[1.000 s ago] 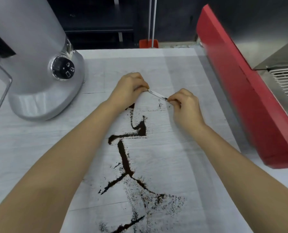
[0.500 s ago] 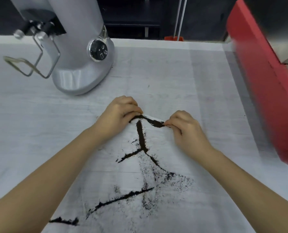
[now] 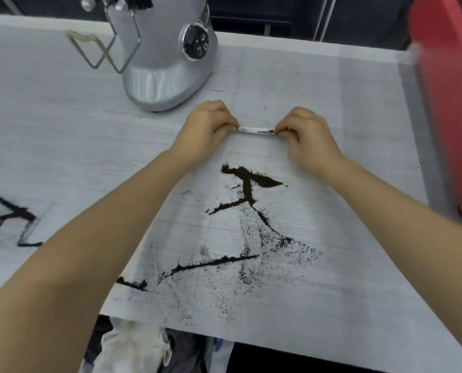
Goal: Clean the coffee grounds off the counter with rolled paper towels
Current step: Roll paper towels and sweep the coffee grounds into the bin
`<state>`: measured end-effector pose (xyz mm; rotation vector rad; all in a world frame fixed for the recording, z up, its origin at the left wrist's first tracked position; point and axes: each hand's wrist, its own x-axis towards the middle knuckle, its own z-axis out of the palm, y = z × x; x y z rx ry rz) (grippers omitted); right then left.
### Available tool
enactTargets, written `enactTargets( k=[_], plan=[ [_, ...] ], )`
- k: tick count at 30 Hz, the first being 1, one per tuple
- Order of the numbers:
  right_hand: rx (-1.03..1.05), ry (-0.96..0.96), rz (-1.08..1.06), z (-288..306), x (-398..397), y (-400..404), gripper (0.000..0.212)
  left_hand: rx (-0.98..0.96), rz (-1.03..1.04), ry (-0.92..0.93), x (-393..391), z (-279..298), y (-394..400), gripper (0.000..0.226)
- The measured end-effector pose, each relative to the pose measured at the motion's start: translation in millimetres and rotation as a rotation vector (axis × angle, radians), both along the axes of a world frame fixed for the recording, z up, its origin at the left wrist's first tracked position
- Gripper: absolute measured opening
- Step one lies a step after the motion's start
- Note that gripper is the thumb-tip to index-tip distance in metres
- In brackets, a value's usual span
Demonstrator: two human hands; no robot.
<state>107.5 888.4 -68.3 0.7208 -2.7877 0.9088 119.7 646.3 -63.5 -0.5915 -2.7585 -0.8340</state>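
Head view: both hands' fingers pinching the rolled paper towel [image 3: 255, 130], left hand [image 3: 207, 127], right hand [image 3: 303, 135], beyond coffee grounds [image 3: 247, 184].

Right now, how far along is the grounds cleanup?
Early. Done: the counter strip beyond the hands looks nearly free of grounds. In hand: left hand and right hand pinch the ends of the rolled paper towel. Left: thick coffee grounds lines nearer the person, plus more far left.

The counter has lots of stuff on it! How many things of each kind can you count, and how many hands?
Hands: 2, left hand and right hand, both pinching the rolled paper towel
Rolled paper towel: 1
Silver machine: 1
Red box: 1
Total: 5, plus scattered coffee grounds on the counter
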Motion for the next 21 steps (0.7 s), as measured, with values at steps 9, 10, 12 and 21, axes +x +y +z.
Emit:
enactTargets(
  k=[9, 10, 12, 21],
  plan=[
    [-0.035, -0.003, 0.071, -10.2, 7.6, -1.1, 0.018, 0.120, 0.055, -0.065, 16.9, -10.6, -5.7, 0.011],
    [-0.042, -0.005, 0.083, -9.9, 16.4, 0.8, 0.018, 0.116, 0.048, -0.063, 25.2, -10.5, -5.6, 0.011],
    [-0.042, -0.005, 0.100, -9.6, 35.4, 3.9, 0.017, 0.105, 0.039, -0.061, 43.3, -10.6, -4.1, 0.011],
    [-0.015, -0.030, 0.244, -7.3, 102.5, 17.8, 0.018, 0.090, 0.013, -0.068, 125.9, -9.8, -0.6, 0.012]
  ],
)
